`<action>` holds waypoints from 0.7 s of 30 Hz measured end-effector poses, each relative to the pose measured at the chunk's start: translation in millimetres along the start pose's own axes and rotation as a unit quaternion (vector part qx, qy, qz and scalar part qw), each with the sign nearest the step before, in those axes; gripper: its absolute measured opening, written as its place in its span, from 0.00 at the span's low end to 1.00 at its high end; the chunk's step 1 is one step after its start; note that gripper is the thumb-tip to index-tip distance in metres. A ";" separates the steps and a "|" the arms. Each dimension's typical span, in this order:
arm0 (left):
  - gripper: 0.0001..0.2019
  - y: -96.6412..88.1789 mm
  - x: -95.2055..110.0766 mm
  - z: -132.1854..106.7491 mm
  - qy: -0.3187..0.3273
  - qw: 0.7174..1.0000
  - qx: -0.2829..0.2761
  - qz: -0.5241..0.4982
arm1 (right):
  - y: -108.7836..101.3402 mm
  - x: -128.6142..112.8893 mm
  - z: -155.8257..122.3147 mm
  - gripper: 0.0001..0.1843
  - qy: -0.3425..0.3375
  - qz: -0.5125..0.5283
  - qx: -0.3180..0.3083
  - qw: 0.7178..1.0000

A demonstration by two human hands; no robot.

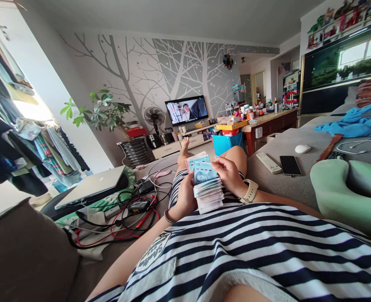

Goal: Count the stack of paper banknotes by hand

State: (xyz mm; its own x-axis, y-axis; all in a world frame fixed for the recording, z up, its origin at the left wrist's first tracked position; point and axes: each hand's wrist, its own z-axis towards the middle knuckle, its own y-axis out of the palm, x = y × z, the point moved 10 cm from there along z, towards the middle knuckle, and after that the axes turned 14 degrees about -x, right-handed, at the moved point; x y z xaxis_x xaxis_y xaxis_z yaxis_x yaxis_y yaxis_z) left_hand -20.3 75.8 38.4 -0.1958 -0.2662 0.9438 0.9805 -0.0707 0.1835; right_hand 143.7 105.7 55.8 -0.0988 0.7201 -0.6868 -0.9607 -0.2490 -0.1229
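Note:
A thick wad of banknotes (208, 193) is between my two hands, above my lap. My left hand (185, 195) grips the wad along its left side, and the notes fan down toward me. My right hand (228, 174) pinches the right edge of a blue banknote (204, 173) at the top. More note edges stick up behind that one. A pale watch is on my right wrist and a dark bracelet on my left. The fingertips behind the notes are hidden.
Left of my legs lie a silver laptop (92, 186) and tangled cables (135, 209). On the right are a remote control (268, 162), a phone (290, 165), a white mouse (303, 149) and a green neck pillow (330, 184). Ahead, a television (186, 110) is on.

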 end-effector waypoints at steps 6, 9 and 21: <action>0.17 1.3 3.1 -3.9 -0.029 0.999 0.019 0.005 | 3.3 -5.3 0.5 0.23 -0.008 0.009 -0.020 1.000; 0.16 4.3 2.7 -1.2 -0.025 1.000 0.012 -0.014 | 3.1 -5.3 0.6 0.23 -0.008 0.011 -0.021 1.000; 0.15 -3.7 -8.6 11.3 -0.001 1.000 -0.009 -0.015 | 4.3 -9.1 0.6 0.25 -0.009 0.018 -0.025 0.999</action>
State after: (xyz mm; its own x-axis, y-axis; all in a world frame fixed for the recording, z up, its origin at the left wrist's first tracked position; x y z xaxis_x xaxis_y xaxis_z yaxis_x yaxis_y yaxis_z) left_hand -22.0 89.3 32.7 -0.2249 -0.2617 0.9386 0.9737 -0.0959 0.2066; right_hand 140.4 98.5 61.9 -0.1377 0.7210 -0.6791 -0.9425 -0.3062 -0.1339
